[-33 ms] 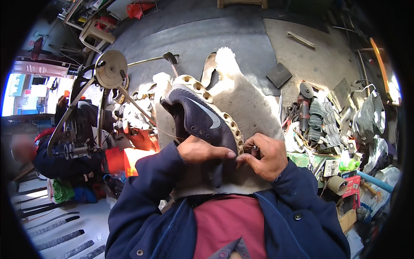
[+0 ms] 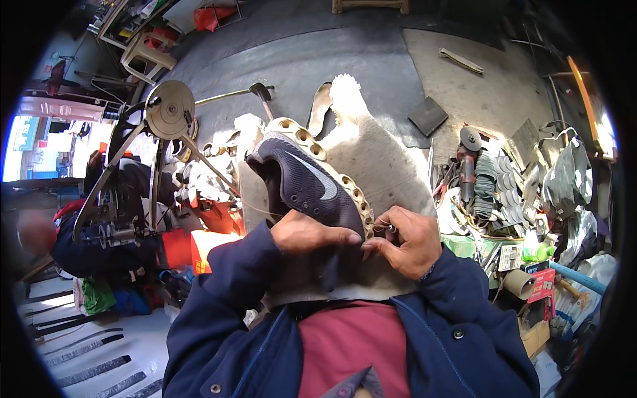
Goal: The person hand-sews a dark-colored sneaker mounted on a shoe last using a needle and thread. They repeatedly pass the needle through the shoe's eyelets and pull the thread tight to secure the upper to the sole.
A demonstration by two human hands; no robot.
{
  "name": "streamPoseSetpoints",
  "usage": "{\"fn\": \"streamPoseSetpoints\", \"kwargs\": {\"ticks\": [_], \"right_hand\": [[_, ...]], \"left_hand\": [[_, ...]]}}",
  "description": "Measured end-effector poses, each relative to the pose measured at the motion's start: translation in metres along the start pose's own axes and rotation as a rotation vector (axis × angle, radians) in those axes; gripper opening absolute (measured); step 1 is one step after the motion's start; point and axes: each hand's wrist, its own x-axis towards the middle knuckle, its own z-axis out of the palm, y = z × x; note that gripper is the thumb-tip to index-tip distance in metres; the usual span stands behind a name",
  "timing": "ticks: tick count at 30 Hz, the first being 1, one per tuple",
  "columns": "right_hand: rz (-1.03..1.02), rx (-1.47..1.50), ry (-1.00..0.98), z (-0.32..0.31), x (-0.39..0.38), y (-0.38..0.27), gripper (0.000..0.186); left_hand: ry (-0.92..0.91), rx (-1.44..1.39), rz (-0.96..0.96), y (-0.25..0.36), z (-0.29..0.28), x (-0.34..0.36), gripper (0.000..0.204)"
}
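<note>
Moved: view, barely | grip: left hand (image 2: 305, 232) pinches dark shoe (image 2: 306, 178) over pale lap cover (image 2: 388, 169), right hand (image 2: 413, 243) a small metal tool (image 2: 391, 229) (mostly hidden) | risk: tool slipping into left thumb (image 2: 344, 235) if pushed hard

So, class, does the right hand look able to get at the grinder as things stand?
Probably yes: nothing seems to block the way from the right hand to the grinder, though it's occupied at the sole.
</note>
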Motion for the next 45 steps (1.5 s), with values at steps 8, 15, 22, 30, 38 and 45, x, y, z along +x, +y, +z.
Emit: {"fn": "streamPoseSetpoints", "kwargs": {"ticks": [8,15,22,30,38,45], "right_hand": [[0.031,0.288,0.03,0.002,0.03,-0.001,0.026],[0.481,-0.041,0.334,-0.063,0.04,0.07,0.027],[0.005,0.187,-0.018,-0.043,0.005,0.017,0.045],[0.024,0.33,-0.17,-0.025,0.013,0.001,0.048],[0.03,0.317,-0.215,-0.026,0.016,0.004,0.049],[0.0,0.22,-0.436,-0.055,0.061,0.001,0.04]], "left_hand": [[0.231,-0.189,-0.083,-0.001,-0.024,0.007,0.043],[0.243,-0.156,-0.201,-0.017,-0.016,0.007,0.055],[0.212,-0.142,-0.316,-0.008,-0.017,0.011,0.048],[0.195,-0.209,-0.22,-0.015,-0.014,0.008,0.041],[0.186,-0.215,-0.27,-0.011,-0.015,0.009,0.041],[0.112,-0.251,-0.256,-0.004,-0.014,0.01,0.05]]}}
